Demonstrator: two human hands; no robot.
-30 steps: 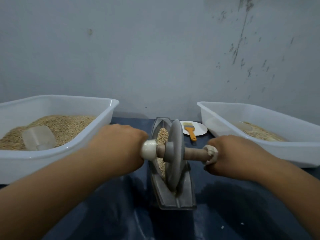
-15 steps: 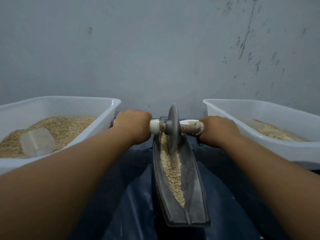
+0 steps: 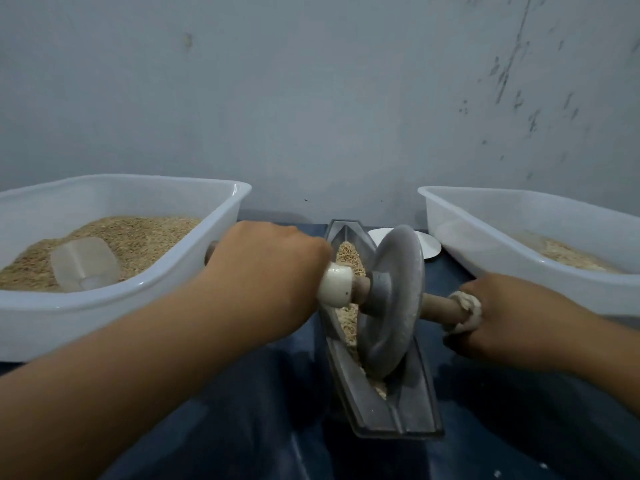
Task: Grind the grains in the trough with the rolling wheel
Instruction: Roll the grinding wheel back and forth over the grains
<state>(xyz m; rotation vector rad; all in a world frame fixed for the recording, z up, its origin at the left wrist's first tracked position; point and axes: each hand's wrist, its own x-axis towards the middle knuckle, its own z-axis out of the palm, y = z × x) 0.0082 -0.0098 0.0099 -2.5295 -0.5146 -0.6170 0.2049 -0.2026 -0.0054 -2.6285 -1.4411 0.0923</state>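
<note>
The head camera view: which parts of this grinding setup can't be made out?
- Fingers of the left hand and right hand: curled under, hidden by the hands' backs.
- Grains beneath the rolling wheel: the disc covers that stretch of trough.
- White plate: mostly behind the wheel.
- Both tubs: cut off by frame edges.

Dull grey metal trough, matt metal wheel, wooden axle, glossy white plastic tubs

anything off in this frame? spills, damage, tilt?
The wheel leans in the trough; its axle slopes down from the left hand to the right hand. A few pale specks lie on the dark cover.
</note>
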